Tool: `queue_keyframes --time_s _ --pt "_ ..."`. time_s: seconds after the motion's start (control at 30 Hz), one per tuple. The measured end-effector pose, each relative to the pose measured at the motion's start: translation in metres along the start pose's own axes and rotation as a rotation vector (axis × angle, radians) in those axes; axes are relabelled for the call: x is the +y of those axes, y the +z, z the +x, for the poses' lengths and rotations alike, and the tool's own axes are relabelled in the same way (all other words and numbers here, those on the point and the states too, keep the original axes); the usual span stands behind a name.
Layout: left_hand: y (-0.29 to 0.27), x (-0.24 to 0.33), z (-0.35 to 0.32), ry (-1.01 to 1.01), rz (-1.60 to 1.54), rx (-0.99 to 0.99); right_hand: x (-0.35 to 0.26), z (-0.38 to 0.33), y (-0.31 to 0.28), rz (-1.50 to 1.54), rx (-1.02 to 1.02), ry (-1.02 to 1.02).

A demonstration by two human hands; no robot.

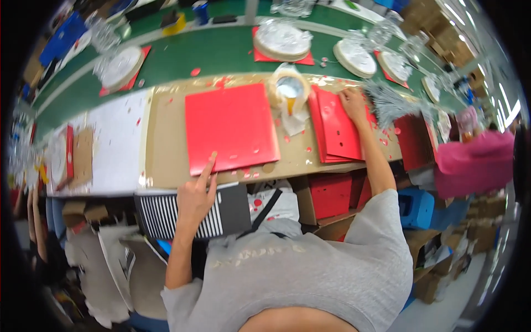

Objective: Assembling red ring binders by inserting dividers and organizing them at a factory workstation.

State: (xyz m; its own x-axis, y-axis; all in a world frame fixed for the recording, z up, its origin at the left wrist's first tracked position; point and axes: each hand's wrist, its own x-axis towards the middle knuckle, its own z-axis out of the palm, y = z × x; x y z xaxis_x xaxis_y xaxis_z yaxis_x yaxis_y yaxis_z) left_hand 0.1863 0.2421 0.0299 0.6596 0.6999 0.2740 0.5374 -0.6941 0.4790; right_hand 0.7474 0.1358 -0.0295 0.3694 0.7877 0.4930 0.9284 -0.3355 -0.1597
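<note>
A flat, square red box or folder (pixel 229 124) lies in front of me on brown cardboard (pixel 168 127). My left hand (pixel 193 200) is at its near edge, index finger stretched out onto the red surface and nothing in its grasp. To the right rests a small pile of flat red card sleeves (pixel 336 130), the upper one showing dark holes. My right hand (pixel 353 105) reaches to the far right edge of that pile, fingers bent over the top sleeve. Its fingertips are partly hidden.
A roll of tape (pixel 287 88) stands between the two red stacks. Grey tassels (pixel 392 102) lie beyond my right hand. Round white plastic-wrapped stacks (pixel 282 41) sit on the green conveyor belt (pixel 213 52). Below the table edge are a striped box (pixel 182 213) and a carton of red pieces (pixel 331 193).
</note>
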Motion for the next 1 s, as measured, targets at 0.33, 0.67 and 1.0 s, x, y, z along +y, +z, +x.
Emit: queue_keyframes --time_s 0.33,0.67,1.0 --pt "0.000 -0.009 -0.003 -0.095 0.075 0.066 -0.192 0.039 -0.044 0.355 0.203 -0.211" --pt "-0.010 -0.009 -0.010 -0.043 -0.033 -0.017 -0.353 -0.028 -0.018 0.609 -0.334 -0.654" --pt "-0.010 -0.009 -0.002 -0.035 0.081 -0.056 -0.350 -0.029 -0.006 0.786 -0.288 -0.319"
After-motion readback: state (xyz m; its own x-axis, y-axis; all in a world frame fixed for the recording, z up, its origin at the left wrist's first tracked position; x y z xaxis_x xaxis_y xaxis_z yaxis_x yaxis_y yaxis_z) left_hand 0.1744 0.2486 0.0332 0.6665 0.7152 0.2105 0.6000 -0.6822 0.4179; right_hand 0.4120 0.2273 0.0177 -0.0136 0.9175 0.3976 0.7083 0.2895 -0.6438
